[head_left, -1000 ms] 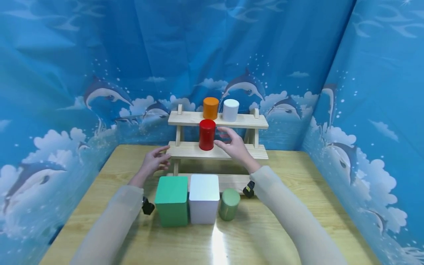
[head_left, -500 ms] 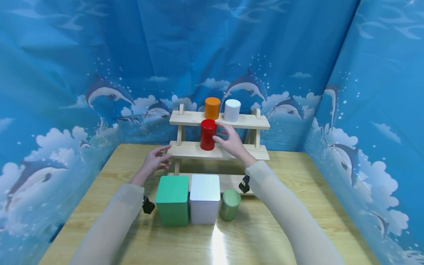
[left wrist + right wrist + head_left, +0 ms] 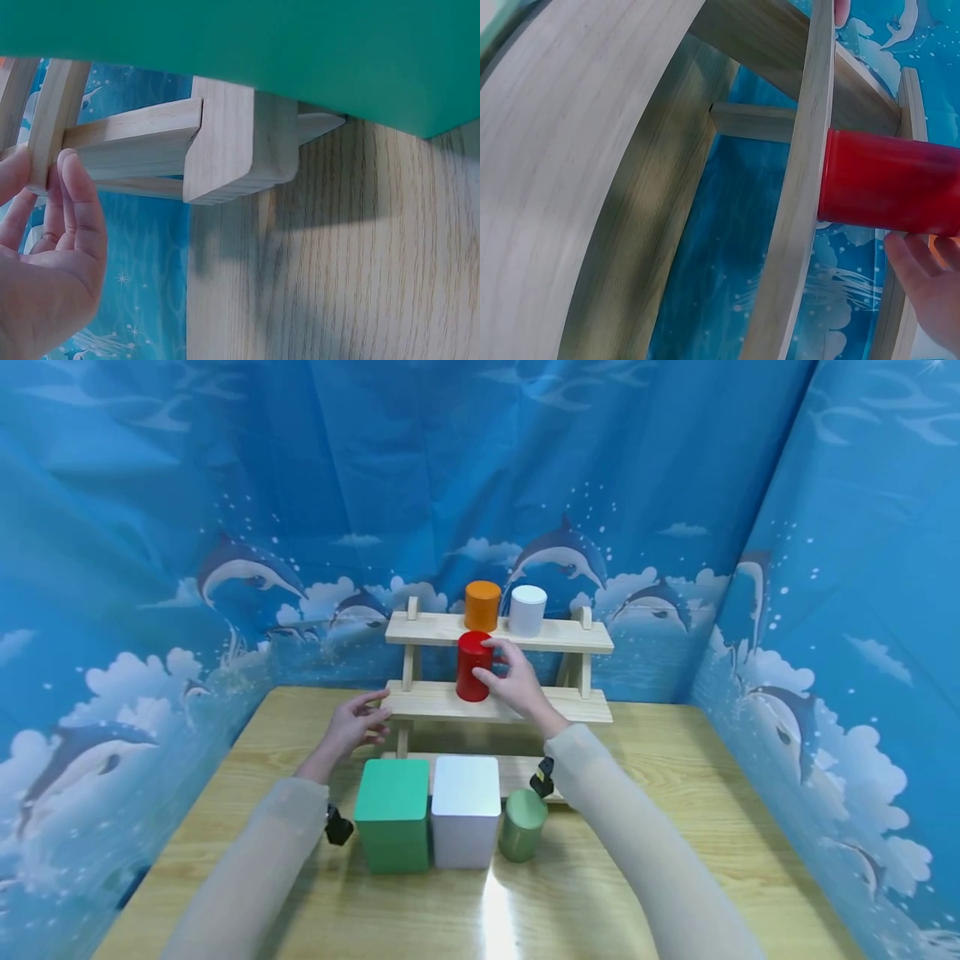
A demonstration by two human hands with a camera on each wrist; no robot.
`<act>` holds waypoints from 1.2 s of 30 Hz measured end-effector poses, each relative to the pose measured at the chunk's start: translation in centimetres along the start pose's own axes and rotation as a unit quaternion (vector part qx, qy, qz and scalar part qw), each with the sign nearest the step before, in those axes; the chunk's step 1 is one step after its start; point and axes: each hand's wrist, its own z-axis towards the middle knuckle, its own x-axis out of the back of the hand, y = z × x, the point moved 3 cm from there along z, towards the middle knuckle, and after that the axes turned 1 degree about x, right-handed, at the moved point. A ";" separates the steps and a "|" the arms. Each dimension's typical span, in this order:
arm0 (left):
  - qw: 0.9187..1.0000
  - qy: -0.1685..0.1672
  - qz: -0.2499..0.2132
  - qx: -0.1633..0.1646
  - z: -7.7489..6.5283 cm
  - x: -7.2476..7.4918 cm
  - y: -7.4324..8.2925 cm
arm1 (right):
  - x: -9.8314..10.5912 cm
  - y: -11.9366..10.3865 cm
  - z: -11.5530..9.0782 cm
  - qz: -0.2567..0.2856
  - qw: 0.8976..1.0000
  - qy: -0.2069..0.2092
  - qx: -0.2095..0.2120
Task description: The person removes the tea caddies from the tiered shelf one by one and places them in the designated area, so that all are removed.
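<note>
On the middle board of a three-tier wooden display stand [image 3: 420, 700] stands a red cylinder [image 3: 473, 670], upright. My right hand [image 3: 519, 683] curls about its right side, thumb across the front and a fingertip by the top rim. In the right wrist view, fingertips [image 3: 904, 259] meet the side of the red cylinder [image 3: 892, 180]. My left hand [image 3: 351, 725] grips the left end of that board; the left wrist view has the thumb and fingers [image 3: 79, 187] on opposite faces of it. An orange cylinder [image 3: 482, 605] and a white cylinder [image 3: 528, 610] stand on the top board.
A green box [image 3: 392, 814], a white box [image 3: 466, 810] and a green cylinder [image 3: 523, 825] stand in a row before the stand, on the wooden table [image 3: 675, 827]. A blue dolphin-print curtain [image 3: 315, 468] hangs behind and along both sides.
My right hand has moved left onto the red cylinder, its thumb now overlapping the front. The left hand stays on the board's end. The whole head view has shifted slightly.
</note>
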 end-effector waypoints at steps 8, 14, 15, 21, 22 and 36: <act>1.000 0.006 0.001 0.006 0.1 -0.1 -0.1 | -0.3 -0.3 0.0 0.027 0.999 0.036 0.000; 1.000 0.010 0.005 0.004 0.0 -0.1 0.0 | -0.6 -0.4 -0.1 0.024 0.998 0.052 0.007; 1.000 0.011 0.005 0.005 0.0 -0.1 0.0 | -0.6 -0.4 -0.1 0.023 0.998 0.054 0.008; 1.000 0.008 -0.002 0.005 -0.1 -0.1 0.1 | -0.6 -0.4 -0.5 0.024 0.998 0.063 0.017; 1.000 0.005 -0.001 0.003 -0.1 -0.1 0.0 | -0.5 -0.5 -0.5 0.024 0.998 0.062 0.019; 1.000 0.004 0.002 0.001 0.0 0.0 -0.2 | 0.0 -0.9 -1.4 0.023 0.998 0.052 0.034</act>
